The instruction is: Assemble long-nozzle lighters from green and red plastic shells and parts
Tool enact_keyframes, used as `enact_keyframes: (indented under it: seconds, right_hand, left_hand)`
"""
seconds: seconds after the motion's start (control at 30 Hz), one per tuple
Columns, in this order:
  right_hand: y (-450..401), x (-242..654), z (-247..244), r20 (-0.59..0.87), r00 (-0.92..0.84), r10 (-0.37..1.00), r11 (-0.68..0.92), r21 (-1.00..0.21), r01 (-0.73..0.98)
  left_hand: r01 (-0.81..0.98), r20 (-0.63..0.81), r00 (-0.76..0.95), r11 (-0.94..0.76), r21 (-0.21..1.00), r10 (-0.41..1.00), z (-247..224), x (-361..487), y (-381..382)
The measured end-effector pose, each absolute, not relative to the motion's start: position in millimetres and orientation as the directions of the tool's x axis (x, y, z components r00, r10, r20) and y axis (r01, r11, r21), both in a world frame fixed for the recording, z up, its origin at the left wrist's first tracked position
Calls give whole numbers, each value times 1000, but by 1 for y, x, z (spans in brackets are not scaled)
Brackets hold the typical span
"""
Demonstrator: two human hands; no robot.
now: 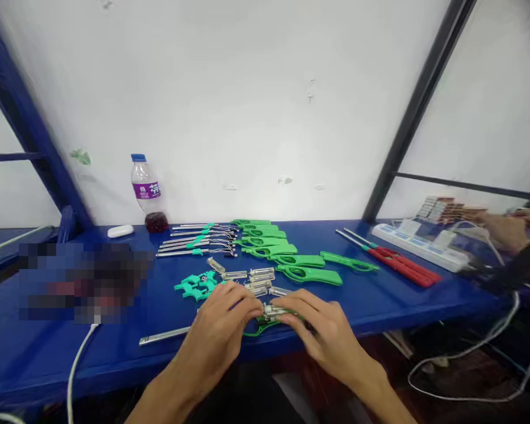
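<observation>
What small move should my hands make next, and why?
Probably ease the clear part down gently with the right hand, the left hand steadying: both sets of fingertips meet around it, by the green casing. Fingers hide whether it is seated.

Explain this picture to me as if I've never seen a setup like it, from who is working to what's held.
There is no machine here: a person works with two bare hands, seen by a camera worn on the head, looking forward and down.

The left hand and right hand pinch a small clear part above a green piece; its details are hidden by fingers.

On the blue table lie green handles, more clear parts, teal pieces, metal rods and red handles. A bottle stands behind, and a power strip lies at the right.
</observation>
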State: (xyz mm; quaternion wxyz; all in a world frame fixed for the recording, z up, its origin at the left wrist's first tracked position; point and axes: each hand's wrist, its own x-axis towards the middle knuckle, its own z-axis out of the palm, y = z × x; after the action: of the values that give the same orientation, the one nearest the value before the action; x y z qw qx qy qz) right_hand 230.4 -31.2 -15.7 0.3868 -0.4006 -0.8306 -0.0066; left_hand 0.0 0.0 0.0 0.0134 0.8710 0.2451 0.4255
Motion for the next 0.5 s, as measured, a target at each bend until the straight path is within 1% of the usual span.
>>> enact_keyframes:
  seconds: [0.1,0.23,0.27,0.4,0.5]
  right_hand:
    - [-30,230,-11,651,-389,651,700,-319,639]
    - [-22,235,-2,630,-349,694,659,-360,661]
    - [-18,238,0,617,-332,713,634,-367,680]
    - [-4,251,8,532,-278,800,513,-366,777]
    - [3,254,9,465,-316,827,498,-345,796]
  left_hand:
    - [435,714,558,-882,184,424,4,-3,1]
    - [601,704,545,-798,52,456,13,-27,13]
    - [647,688,532,-761,45,493,17,-36,18]
    - [822,602,395,-559,105,694,33,-69,43]
    - [893,491,354,-444,75,796,43,-81,60]
